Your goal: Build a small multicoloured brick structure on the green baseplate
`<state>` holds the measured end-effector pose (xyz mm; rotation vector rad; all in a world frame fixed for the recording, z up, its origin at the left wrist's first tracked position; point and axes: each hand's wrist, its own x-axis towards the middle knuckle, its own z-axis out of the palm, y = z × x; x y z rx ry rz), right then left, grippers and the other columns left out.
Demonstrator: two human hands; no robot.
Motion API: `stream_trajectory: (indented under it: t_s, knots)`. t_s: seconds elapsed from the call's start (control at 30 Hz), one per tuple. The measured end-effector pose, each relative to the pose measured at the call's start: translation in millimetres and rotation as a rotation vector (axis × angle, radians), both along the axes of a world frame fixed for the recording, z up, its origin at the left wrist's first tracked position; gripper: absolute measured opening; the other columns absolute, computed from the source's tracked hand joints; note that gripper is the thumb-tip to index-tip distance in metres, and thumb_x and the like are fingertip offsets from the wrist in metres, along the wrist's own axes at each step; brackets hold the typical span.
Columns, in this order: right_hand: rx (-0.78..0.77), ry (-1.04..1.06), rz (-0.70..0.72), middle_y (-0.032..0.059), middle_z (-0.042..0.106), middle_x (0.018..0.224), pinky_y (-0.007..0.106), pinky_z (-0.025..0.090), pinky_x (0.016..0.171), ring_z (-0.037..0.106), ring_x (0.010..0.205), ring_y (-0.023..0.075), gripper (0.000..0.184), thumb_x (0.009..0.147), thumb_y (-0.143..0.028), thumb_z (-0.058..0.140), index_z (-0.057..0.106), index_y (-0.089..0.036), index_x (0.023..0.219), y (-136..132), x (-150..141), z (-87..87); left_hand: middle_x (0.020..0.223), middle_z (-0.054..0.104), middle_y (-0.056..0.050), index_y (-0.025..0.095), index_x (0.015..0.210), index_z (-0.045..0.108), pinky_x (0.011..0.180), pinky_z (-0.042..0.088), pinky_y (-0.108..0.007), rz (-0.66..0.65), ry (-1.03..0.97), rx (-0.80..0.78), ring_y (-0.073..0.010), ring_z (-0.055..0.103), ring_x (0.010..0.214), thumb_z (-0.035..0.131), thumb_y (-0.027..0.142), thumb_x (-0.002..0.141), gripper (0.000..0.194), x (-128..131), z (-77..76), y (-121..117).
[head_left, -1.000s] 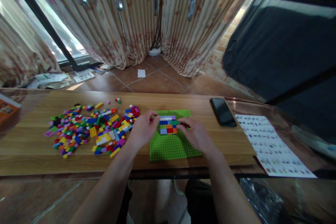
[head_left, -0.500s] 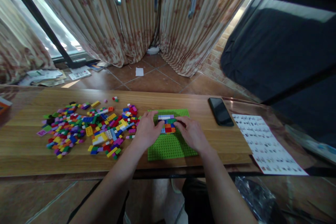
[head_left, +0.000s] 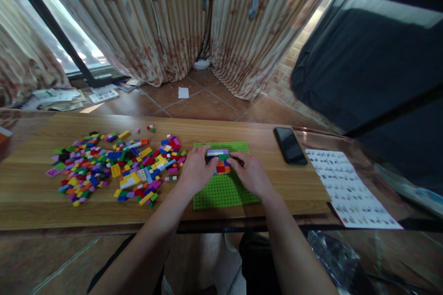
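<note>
A small block of joined toy bricks, in white, purple, blue, green, red and orange, is at the upper middle of the green studded baseplate. My left hand grips its left side, thumb bent in against the front. From the right, my right hand pinches the block's other side with thumb and fingertips. Green bricks show between the two thumbs. Both hands partly cover the block, and I cannot tell whether its upper part is lifted off the rest.
Many loose bricks lie spread over the left of the wooden table. A black phone rests right of the baseplate, beside a printed sheet with rows of small pictures. Curtains hang beyond the table.
The thumbs have shifted slightly on the block, and the green bricks between them now cover more of the red and orange ones. The hands have otherwise stayed in place.
</note>
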<state>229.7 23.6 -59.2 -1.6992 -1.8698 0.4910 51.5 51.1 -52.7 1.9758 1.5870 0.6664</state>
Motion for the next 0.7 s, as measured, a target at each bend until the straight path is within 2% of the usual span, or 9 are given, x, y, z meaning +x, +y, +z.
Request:
stream_trajectory:
  t_s: [0.13, 0.27, 0.43, 0.7]
  knots:
    - [-0.003, 0.099, -0.043, 0.0074, 0.075, 0.090, 0.030, 0.047, 0.073, 0.067, 0.079, 0.0199, 0.030, 0.094, -0.035, 0.049, 0.073, -0.017, 0.094, 0, 4, 3.5, 0.115, 0.066, -0.016, 0.007, 0.120, 0.061, 0.100, 0.046, -0.042, 0.002, 0.010, 0.005, -0.0278, 0.060, 0.110, 0.057, 0.028, 0.086, 0.040, 0, -0.3, 1]
    - [-0.065, 0.218, -0.102, 0.0052, 0.073, 0.076, 0.028, 0.045, 0.064, 0.063, 0.066, 0.0176, 0.039, 0.094, -0.040, 0.044, 0.072, -0.016, 0.082, 5, 3, -1.2, 0.114, 0.067, -0.016, 0.008, 0.118, 0.063, 0.099, 0.047, -0.041, 0.029, -0.013, -0.014, -0.0268, 0.062, 0.108, 0.055, 0.031, 0.088, 0.039, 1, 1.3, 2]
    - [-0.109, 0.320, -0.136, 0.0050, 0.073, 0.077, 0.027, 0.046, 0.063, 0.064, 0.069, 0.0181, 0.039, 0.089, -0.046, 0.050, 0.074, -0.015, 0.086, 12, -2, -8.8, 0.111, 0.070, -0.014, 0.010, 0.115, 0.066, 0.095, 0.048, -0.038, 0.074, -0.024, -0.053, -0.0249, 0.064, 0.103, 0.053, 0.032, 0.089, 0.036, 5, 3.9, 3]
    - [-0.125, 0.331, -0.191, 0.0043, 0.073, 0.077, 0.026, 0.044, 0.061, 0.063, 0.069, 0.0169, 0.034, 0.084, -0.043, 0.056, 0.076, -0.016, 0.088, 13, -6, -9.5, 0.102, 0.073, -0.010, 0.015, 0.105, 0.070, 0.089, 0.050, -0.034, 0.089, -0.023, -0.021, -0.0225, 0.066, 0.095, 0.053, 0.032, 0.088, 0.030, 10, 0.4, 6]
